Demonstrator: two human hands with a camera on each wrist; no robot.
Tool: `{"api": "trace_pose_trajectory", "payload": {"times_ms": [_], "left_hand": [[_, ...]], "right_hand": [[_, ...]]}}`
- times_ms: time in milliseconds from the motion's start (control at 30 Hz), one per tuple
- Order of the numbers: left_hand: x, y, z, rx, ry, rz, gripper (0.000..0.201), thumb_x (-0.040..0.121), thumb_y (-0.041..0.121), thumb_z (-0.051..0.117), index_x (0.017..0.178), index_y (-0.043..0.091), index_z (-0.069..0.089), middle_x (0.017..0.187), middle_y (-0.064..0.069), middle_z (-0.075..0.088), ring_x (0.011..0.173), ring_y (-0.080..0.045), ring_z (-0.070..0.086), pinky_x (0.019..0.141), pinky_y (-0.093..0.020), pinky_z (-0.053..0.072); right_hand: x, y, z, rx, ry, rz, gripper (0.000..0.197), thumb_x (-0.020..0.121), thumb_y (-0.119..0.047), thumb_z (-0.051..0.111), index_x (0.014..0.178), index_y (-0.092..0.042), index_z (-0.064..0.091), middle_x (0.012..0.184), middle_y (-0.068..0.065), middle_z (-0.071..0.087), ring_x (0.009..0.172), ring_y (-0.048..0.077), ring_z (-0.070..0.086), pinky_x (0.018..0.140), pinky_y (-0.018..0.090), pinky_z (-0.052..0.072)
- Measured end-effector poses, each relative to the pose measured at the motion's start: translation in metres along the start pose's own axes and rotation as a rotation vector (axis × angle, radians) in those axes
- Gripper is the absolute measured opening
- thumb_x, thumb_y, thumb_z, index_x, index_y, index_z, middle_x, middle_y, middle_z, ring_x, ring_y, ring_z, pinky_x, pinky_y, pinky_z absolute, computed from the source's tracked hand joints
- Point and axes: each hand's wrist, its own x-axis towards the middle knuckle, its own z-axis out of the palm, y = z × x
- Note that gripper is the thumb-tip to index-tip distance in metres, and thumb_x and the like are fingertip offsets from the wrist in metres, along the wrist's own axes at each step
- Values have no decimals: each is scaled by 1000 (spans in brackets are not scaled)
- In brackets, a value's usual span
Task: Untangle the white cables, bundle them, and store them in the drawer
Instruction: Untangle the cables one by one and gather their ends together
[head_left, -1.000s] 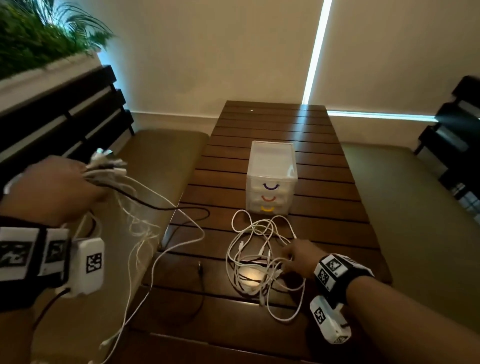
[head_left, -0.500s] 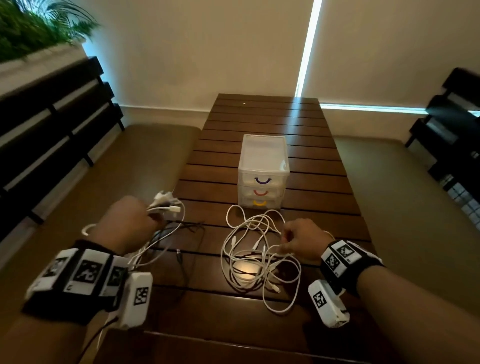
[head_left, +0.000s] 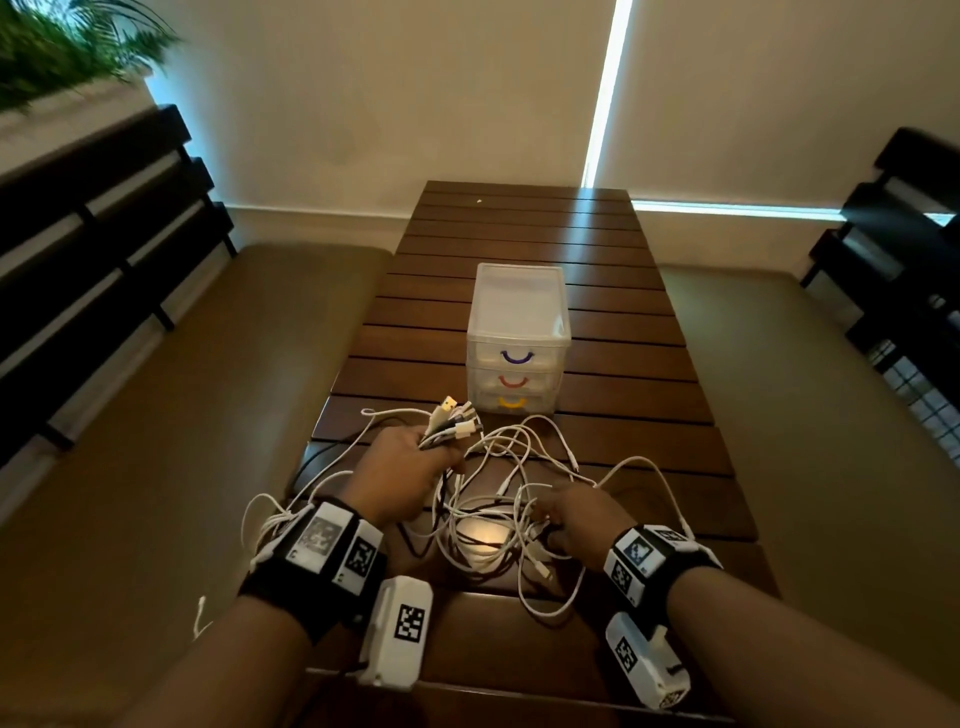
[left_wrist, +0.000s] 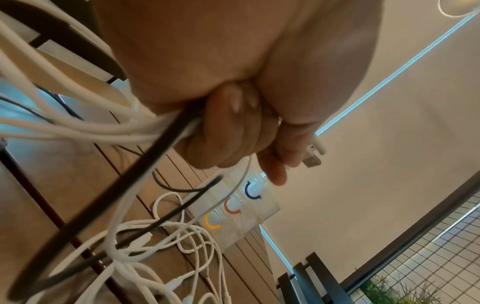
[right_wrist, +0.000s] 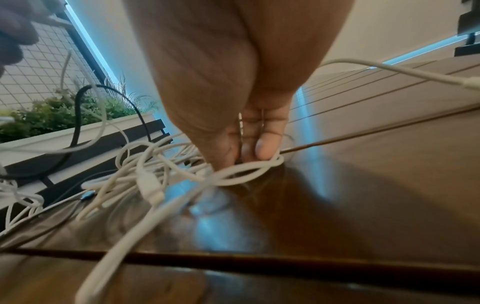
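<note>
A tangle of white cables (head_left: 498, 525) mixed with a black cable (left_wrist: 145, 156) lies on the near part of the wooden table (head_left: 623, 364). My left hand (head_left: 441, 452) grips a bunch of cable ends, and their plugs (head_left: 454, 418) stick out toward the drawer unit. In the left wrist view its fingers (left_wrist: 228, 133) curl round white strands and the black one. My right hand (head_left: 545, 512) is on the right side of the tangle; thumb and fingertips (right_wrist: 262, 148) pinch down at a white cable loop (right_wrist: 249, 170). The clear three-drawer unit (head_left: 517, 338) stands closed behind the tangle.
Padded benches (head_left: 208, 415) run along both sides of the table, with dark slatted backs (head_left: 93, 234). A planter with greenery (head_left: 52, 57) sits at the far left. Some cable loops hang off the table's left edge (head_left: 260, 525). The far tabletop (head_left: 519, 223) lies beyond the drawer unit.
My left hand has swung from over the left bench to the tangle on the table, carrying the bunch of cable ends. The right hand has stayed on the tangle.
</note>
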Motion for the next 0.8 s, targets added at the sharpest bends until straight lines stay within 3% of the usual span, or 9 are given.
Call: {"api": "trace_pose_trajectory", "payload": {"times_ms": [133,233,367,433,533,633,733,800], "left_hand": [[1,4,4,-148,-19,-27,31,90,25,61,62,11,57,42,1,34,34,-13,28,41,-21,24],[1,10,7,-230,-51,-32,36,92,25,58,61,14,46,42,3,31,33,-11,25,40,-19,22],[2,13,12,-369,-81,-73,40,94,24,56,58,16,41,42,3,26,33,-10,21,38,-17,18],[1,15,16,-438,-95,-95,40,95,24,54,59,16,39,42,4,24,32,-10,19,38,-14,17],[-1,17,18,-481,-100,-110,39,95,23,54,59,17,39,42,5,25,32,-9,19,37,-15,17],[-2,19,21,-542,-119,-115,39,94,24,55,59,18,40,43,6,25,33,-9,19,37,-16,16],[-2,22,24,-608,-125,-127,38,93,22,57,59,19,41,43,7,25,33,-7,20,37,-15,16],[-3,23,26,-621,-132,-109,34,91,19,59,62,20,42,45,7,26,34,-7,20,38,-16,16]], "right_hand": [[0,3,5,-50,28,-28,13,89,-25,60,99,-22,67,113,-1,55,103,21,55,80,29,46],[-3,4,-4,-22,78,-71,10,90,-20,57,98,-18,64,110,0,56,105,20,52,81,31,44],[-14,-1,-25,51,114,-38,11,95,-19,49,103,-18,57,94,-3,55,97,22,53,84,34,41],[-19,1,-31,236,122,-35,12,98,-21,45,105,-22,55,86,-10,51,90,18,54,83,36,44],[-24,2,-41,619,186,-27,16,98,-24,47,103,-36,56,95,-2,65,84,17,62,78,37,54],[-27,-4,-55,799,268,-69,16,96,-17,54,101,-29,63,94,8,68,77,26,61,72,37,54],[-30,-10,-65,688,262,-113,18,87,-19,68,103,-26,65,95,-4,69,86,11,65,82,34,55],[-30,-13,-68,570,289,-108,13,85,-22,70,98,-24,69,91,-5,69,84,8,64,81,34,54]]}}
